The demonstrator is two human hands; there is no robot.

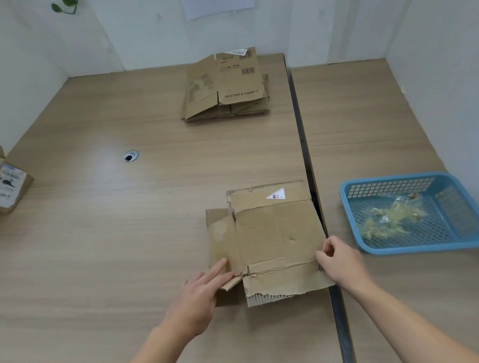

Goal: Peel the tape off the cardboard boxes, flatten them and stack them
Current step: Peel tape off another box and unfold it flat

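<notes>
Lying flat on the wood-grain table [109, 249] in the head view, the creased brown flattened box [274, 236] shows torn corrugated edges. The left hand [201, 296] presses its left flap with straight fingers, and the right hand [342, 262] pinches its right edge. Farther back sits a stack of flattened boxes [225, 88]; a blue perforated plastic basket [427, 248] holds crumpled clear tape [390, 215].

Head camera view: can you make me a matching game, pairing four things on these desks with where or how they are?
Things: 1 blue basket; 2 stack of flat boxes; 3 small open box; 4 flat box.
States: a farthest away; b touched by left hand and right hand; c far left, not flattened; d holds crumpled tape.
Pairs: 1-d, 2-a, 3-c, 4-b.
</notes>
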